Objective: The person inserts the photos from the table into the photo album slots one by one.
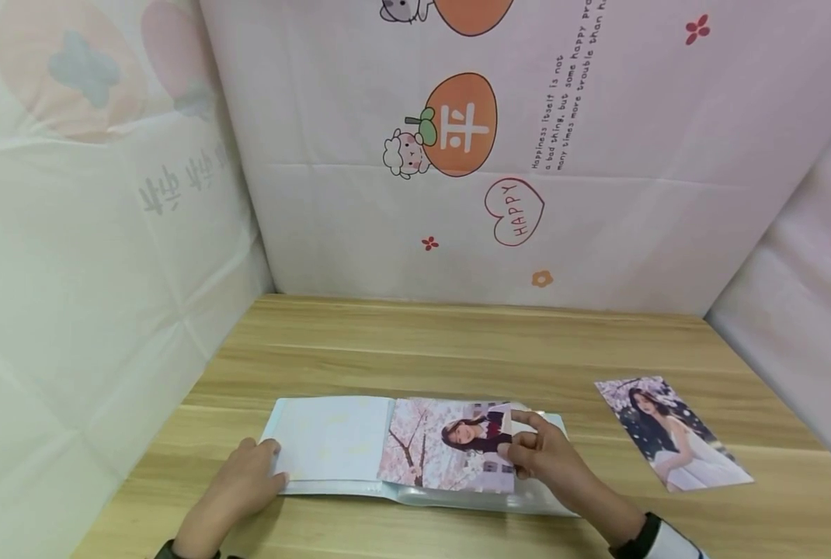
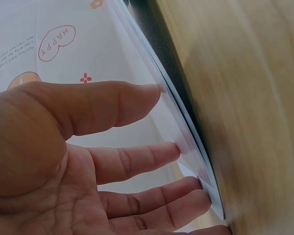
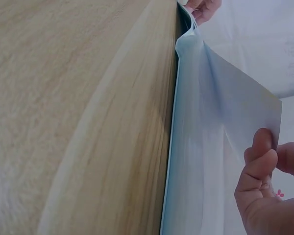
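Right now your right hand (image 1: 544, 454) pinches the right end of a rectangular pink cherry-blossom photo print (image 1: 415, 446) between thumb and fingers, clamped tight on it. Print sits over the right-hand page of an open, pale-blue-edged photo album with white pages (image 1: 335, 439); its left end is down by the spine, right end lifted clear of the page per the right wrist view. Can't tell whether that left end is inside a sleeve. Your left hand (image 1: 244, 475) has its fingers extended, thumb well apart from them, tips touching the album's left edge. Album lies flat on the light wood-grain table (image 1: 415, 349). Second print, a person in a white dress under blossoms (image 1: 674, 435), lies askew on the table right of the album. White printed cloth (image 1: 352, 233) stands behind.
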### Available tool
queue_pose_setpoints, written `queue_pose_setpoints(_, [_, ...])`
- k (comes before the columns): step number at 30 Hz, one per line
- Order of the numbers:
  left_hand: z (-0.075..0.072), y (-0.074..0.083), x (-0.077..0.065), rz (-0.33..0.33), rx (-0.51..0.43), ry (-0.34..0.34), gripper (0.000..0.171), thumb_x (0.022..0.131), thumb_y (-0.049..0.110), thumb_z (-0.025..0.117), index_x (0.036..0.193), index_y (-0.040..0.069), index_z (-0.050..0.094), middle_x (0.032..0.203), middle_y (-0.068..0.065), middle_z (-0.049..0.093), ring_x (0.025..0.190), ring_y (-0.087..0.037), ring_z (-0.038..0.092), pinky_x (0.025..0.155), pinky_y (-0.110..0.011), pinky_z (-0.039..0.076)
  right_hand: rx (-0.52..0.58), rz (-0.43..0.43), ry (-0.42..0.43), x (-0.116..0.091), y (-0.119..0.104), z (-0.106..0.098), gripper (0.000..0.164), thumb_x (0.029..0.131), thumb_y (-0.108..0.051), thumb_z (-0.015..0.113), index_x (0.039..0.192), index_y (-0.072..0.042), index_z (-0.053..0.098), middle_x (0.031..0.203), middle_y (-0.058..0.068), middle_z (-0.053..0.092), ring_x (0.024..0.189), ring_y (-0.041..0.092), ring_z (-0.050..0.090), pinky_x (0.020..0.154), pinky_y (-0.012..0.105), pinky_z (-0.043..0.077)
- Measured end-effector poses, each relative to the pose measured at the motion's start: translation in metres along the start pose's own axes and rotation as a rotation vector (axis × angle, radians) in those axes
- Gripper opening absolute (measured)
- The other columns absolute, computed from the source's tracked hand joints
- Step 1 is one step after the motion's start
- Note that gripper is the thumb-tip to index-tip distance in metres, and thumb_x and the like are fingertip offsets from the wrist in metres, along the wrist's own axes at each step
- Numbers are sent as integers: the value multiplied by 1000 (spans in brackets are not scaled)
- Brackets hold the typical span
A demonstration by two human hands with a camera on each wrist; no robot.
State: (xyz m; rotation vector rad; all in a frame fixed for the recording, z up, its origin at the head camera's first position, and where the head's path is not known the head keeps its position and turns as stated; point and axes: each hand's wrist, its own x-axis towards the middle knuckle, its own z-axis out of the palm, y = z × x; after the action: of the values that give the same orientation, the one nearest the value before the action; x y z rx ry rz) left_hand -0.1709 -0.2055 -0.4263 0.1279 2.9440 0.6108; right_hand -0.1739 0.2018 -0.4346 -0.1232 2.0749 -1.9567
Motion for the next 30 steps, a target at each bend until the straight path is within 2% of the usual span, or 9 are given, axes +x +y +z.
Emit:
queue_pose_setpoints(7, [0,-1,0,5,0,1,41,77,13,70,108,-11,58,89,-16,51,75,-25,47,68,-43,44,-26,-30,-22,1,1,2,70,89,-8,60,140,12,17,70,4,54,58,13,47,55,26,46])
queue_pose_setpoints(13, [0,-1,-1,11,-11,3,42,77,13,70,109,-11,58,89,-16,50,74,-24,47,67,-42,44,-18,-38,-2,2,2,3,68,88,-8,62,139,10,20,73,6,58,58,13,48,54,25,46])
queue_pose_setpoints(23, [2,-3,0,9,-10,8,42,77,13,70,109,-11,58,89,-16,50,75,-24,47,68,-42,44,-23,-43,12,2,2,1,64,88,-7,60,137,10,23,72,6,57,60,13,49,54,24,46])
queue_pose_setpoints(30, [2,-1,0,2,-8,9,42,77,13,70,109,-11,58,89,-16,50,74,-24,46,67,-42,44,5,-43,-58,3,1,2,64,88,-3,54,139,11,18,72,5,57,63,13,54,56,24,48])
